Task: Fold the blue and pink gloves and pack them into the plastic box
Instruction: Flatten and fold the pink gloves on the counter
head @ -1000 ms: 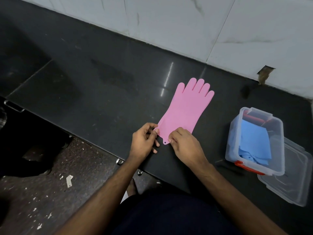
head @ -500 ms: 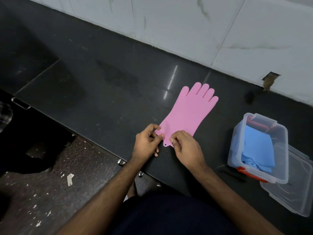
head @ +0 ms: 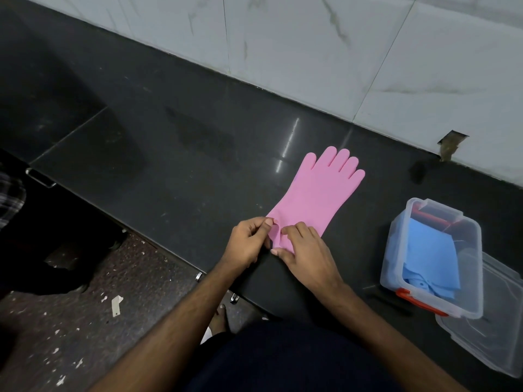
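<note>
Both bare forearms reach forward and converge. The left hand (head: 247, 241) has its fingers curled, thumb and forefinger pinching at the tips. The right hand (head: 304, 251) lies palm down just beside it, fingers bent, thumb stretched out toward the left. The two grips nearly touch.

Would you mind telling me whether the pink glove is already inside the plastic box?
No, the pink glove lies flat on the black counter, outside the plastic box.
</note>
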Demonstrator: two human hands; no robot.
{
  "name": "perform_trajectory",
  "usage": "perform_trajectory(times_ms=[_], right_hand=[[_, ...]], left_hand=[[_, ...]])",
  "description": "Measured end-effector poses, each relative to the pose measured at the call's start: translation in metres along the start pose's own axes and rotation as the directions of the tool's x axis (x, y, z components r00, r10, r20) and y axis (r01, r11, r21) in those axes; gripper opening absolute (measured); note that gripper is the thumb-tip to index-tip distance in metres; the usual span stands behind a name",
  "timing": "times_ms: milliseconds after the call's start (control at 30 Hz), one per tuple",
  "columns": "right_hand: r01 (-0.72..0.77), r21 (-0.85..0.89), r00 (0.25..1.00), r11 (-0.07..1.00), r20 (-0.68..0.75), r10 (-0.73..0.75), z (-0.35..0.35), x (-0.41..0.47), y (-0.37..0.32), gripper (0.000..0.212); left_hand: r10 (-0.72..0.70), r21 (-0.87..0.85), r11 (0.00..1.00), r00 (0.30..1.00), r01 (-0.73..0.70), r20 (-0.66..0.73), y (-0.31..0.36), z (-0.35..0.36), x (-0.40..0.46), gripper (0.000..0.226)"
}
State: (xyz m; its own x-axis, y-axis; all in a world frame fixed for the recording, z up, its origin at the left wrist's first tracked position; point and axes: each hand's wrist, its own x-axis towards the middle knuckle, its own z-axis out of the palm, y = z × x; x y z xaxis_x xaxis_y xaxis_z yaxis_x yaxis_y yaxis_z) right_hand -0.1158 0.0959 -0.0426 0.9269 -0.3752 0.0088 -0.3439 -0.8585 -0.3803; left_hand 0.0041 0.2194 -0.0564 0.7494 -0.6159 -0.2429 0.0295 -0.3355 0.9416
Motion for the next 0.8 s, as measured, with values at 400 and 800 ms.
perform_trajectory(times_ms=[400,800], right_hand=[[-0.07,0.173,0.983,0.982,-0.155,0.098,-0.023,0.008,0.001,0.008],[0.1,0.053,0.995,0.994,-0.015,-0.099,-0.012,0.005,0.006,0.021]], left_hand=[[-0.039,0.097,0.995,0.999,0.036,0.033,-0.002,-0.007,0.004,0.03],[-0.101,0.031,0.994,0.995,0.101,0.015,0.003,-0.003,0.007,0.02]])
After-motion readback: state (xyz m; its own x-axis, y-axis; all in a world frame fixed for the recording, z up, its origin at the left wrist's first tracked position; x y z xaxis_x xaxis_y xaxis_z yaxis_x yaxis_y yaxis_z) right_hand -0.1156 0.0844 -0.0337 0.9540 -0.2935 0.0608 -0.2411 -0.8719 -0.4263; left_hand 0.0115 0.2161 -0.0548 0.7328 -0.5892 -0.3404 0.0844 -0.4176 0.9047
